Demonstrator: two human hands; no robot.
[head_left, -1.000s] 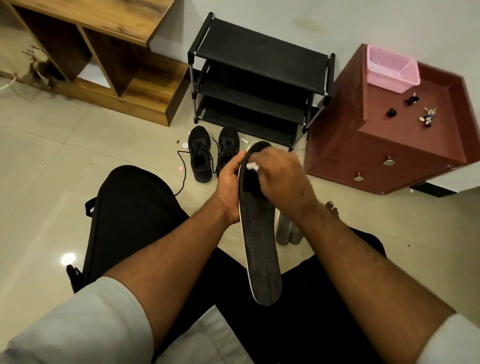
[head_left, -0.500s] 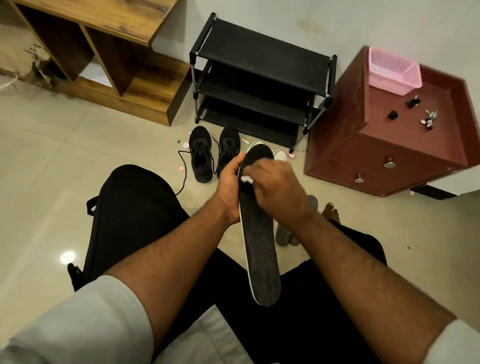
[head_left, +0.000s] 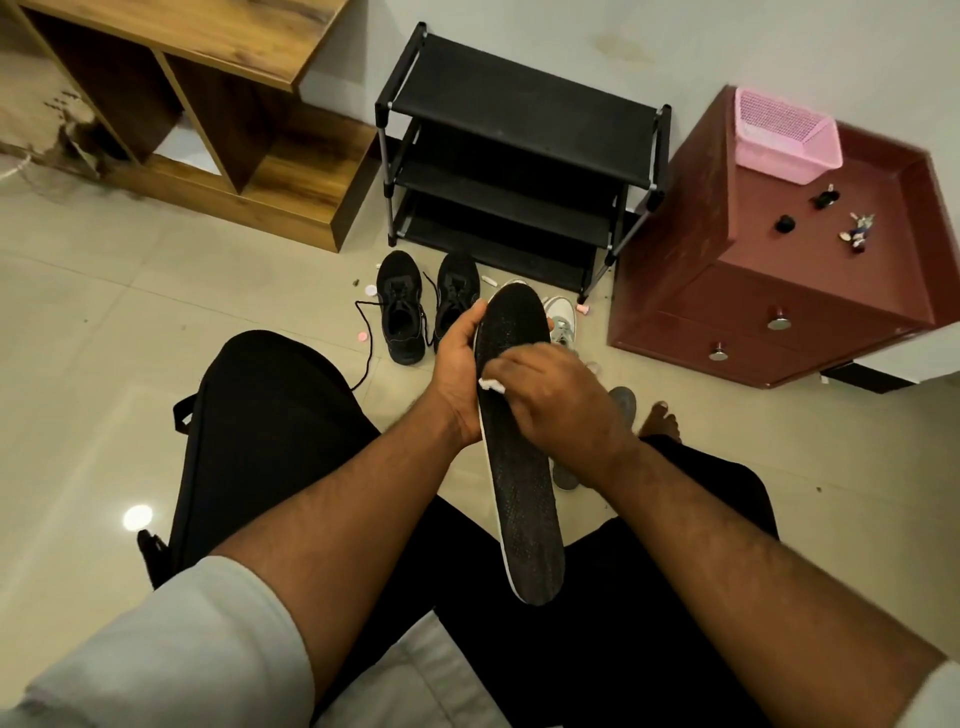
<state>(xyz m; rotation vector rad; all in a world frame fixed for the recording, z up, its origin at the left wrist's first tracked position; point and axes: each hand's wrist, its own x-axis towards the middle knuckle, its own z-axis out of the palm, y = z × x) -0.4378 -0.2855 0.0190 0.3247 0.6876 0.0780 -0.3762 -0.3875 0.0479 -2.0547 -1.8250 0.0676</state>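
Centrally, head view: left hand is holding the black insole near its upper end, grip curling round the edge. Right hand is pinching a small white wipe, grip closed on it, pressing it onto the insole. Insole is sitting mid-frame, running top to bottom. Black shoes are lying on the floor, upper centre, before the shoe rack.

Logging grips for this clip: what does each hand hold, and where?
The left hand grips the black insole by its edge toward the far end; the right hand holds a small white wad against it.
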